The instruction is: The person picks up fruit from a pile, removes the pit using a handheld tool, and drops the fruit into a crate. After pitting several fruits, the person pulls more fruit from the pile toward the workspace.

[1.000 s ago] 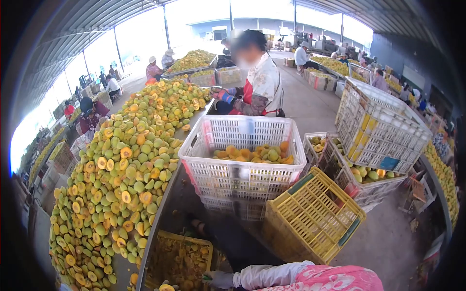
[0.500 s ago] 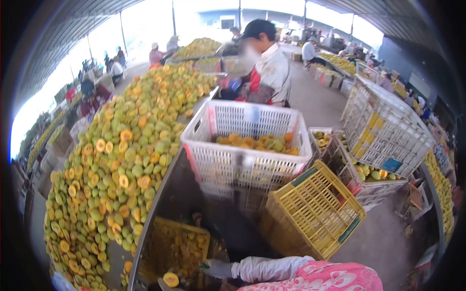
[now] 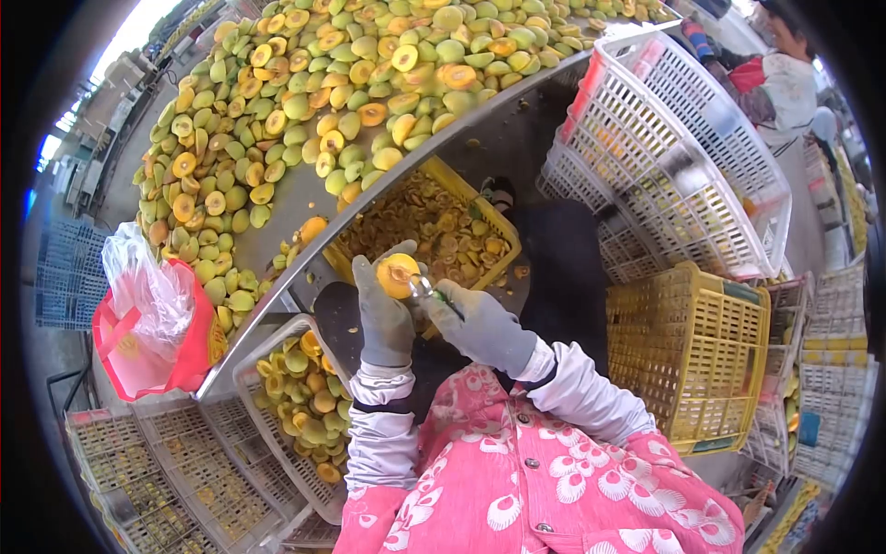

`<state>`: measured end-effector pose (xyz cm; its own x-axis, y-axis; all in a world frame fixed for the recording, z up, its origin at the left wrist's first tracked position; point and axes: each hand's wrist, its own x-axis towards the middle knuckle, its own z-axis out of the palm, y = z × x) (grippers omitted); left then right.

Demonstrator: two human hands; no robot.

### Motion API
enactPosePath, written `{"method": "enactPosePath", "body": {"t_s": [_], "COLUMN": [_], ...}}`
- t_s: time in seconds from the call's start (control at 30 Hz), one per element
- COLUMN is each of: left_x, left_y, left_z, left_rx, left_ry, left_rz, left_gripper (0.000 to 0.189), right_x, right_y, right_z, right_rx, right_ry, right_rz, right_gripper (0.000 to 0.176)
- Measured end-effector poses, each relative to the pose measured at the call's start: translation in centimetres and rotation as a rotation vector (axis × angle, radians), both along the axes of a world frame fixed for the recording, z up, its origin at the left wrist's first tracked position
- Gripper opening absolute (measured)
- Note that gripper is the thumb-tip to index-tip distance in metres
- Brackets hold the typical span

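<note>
Both hands wear grey gloves. My left hand holds a halved fruit with its orange cut face up. My right hand grips a small metal-tipped tool, whose tip is at the right edge of that fruit half. Below the hands is a yellow crate with orange-brown scraps in it. A table beyond it bears a large heap of green and orange fruit halves.
A white crate of fruit halves stands at the lower left, near a red bag with clear plastic. White crates and a yellow crate stand on the right. A co-worker is at the upper right.
The view has swung downward and left. My left hand and the fruit half now show fully; before, only part of that hand was visible low in the frame. The tool now meets the fruit.
</note>
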<state>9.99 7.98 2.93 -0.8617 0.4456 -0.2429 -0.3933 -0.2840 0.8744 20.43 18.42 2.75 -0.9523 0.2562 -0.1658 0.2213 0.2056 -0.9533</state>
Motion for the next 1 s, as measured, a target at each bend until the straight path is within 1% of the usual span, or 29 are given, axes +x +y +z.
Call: {"method": "enactPosePath", "body": {"t_s": [0.03, 0.07, 0.1, 0.17, 0.2, 0.23, 0.27, 0.33, 0.37, 0.43, 0.47, 0.5, 0.53, 0.57, 0.6, 0.63, 0.67, 0.7, 0.77, 0.8, 0.87, 0.9, 0.97, 1.0], "left_x": [0.3, 0.2, 0.2, 0.4, 0.4, 0.4, 0.4, 0.8, 0.8, 1.1, 1.2, 1.3, 1.5, 1.0, 0.1, -0.4, -0.6, -0.8, -1.2, -1.0, -0.1, 0.3, 1.0, 0.5], "left_y": [-0.1, 0.1, 0.2, -0.1, -0.3, -0.4, -0.5, -0.7, -0.7, -0.9, -0.9, -0.9, -0.9, -1.2, -2.0, -2.3, -2.4, -2.3, -2.5, -2.5, -1.9, -1.6, -1.2, -1.4], "left_z": [0.2, 0.1, 0.0, -0.8, -1.4, -1.8, -1.4, -0.6, -0.4, -0.2, 0.1, 0.5, 0.9, 1.3, 1.7, 2.0, 2.2, 2.5, 2.9, 3.1, 3.5, 3.8, 4.5, 4.3], "left_rx": [0.004, 0.009, -0.01, -0.034, -0.067, -0.099, -0.096, -0.01, -0.005, -0.177, -0.176, -0.197, -0.218, -0.219, -0.236, -0.251, -0.253, -0.297, -0.346, -0.351, -0.373, -0.372, -0.334, -0.332], "left_ry": [-0.063, -0.065, -0.026, 0.005, 0.072, 0.14, 0.141, 0.004, 0.003, 0.224, 0.223, 0.281, 0.339, 0.338, 0.332, 0.324, 0.319, 0.354, 0.437, 0.442, 0.562, 0.567, 0.51, 0.508], "left_rz": [0.013, 0.012, 0.01, 0.012, 0.019, 0.025, 0.029, 0.054, 0.056, 0.084, 0.083, 0.11, 0.137, 0.136, -0.006, -0.147, -0.148, -0.176, -0.21, -0.218, -0.031, -0.038, 0.123, 0.124], "left_gripper": [0.072, 0.072, 0.074, 0.075, 0.076, 0.076, 0.076, 0.077, 0.077, 0.079, 0.079, 0.081, 0.082, 0.082, 0.082, 0.083, 0.083, 0.083, 0.083, 0.083, 0.084, 0.084, 0.085, 0.085], "right_x": [-0.2, -0.5, -0.7, -0.9, -0.9, -1.0, -1.1, -0.9, -1.0, -1.0, -1.0, -1.0, -0.9, -0.8, -0.7, -0.7, -0.6, -0.7, -1.1, -1.2, -1.4, -1.4, -1.6, -1.8], "right_y": [-0.3, -0.5, -0.5, -0.9, -1.1, -1.4, -1.6, -2.1, -2.2, -2.6, -2.7, -3.0, -3.2, -3.3, -3.2, -2.9, -2.9, -3.0, -3.4, -3.6, -3.5, -3.9, -4.8, -4.6], "right_z": [-0.5, -0.4, -0.3, 0.0, 0.0, 0.1, 0.2, 0.2, 0.3, 0.2, 0.0, -0.1, -0.3, -0.5, -0.8, -1.1, -1.2, -1.3, -1.1, 0.7, 4.0, 3.6, 1.5, 0.5], "right_rx": [0.059, 0.118, 0.12, 0.22, 0.221, 0.253, 0.285, 0.303, 0.318, 0.287, 0.253, 0.253, 0.205, 0.156, 0.155, 0.212, 0.267, 0.264, 0.129, 0.123, -0.485, -0.488, -0.432, -0.43], "right_ry": [0.048, 0.101, 0.099, 0.077, 0.076, 0.069, 0.062, 0.087, 0.113, 0.129, 0.145, 0.144, 0.178, 0.212, 0.209, 0.195, 0.181, 0.181, 0.181, 0.185, -0.27, -0.264, 0.015, 0.013], "right_rz": [-0.02, -0.039, -0.038, -0.061, -0.056, -0.066, -0.075, -0.083, -0.094, -0.097, -0.104, -0.105, -0.102, -0.098, -0.098, -0.063, -0.029, -0.029, -0.057, -0.066, -0.024, -0.031, -0.068, -0.067], "right_gripper": [0.023, 0.024, 0.024, 0.026, 0.026, 0.034, 0.041, 0.041, 0.04, 0.04, 0.04, 0.04, 0.04, 0.04, 0.04, 0.042, 0.043, 0.043, 0.046, 0.046, 0.049, 0.049, 0.052, 0.052]}}
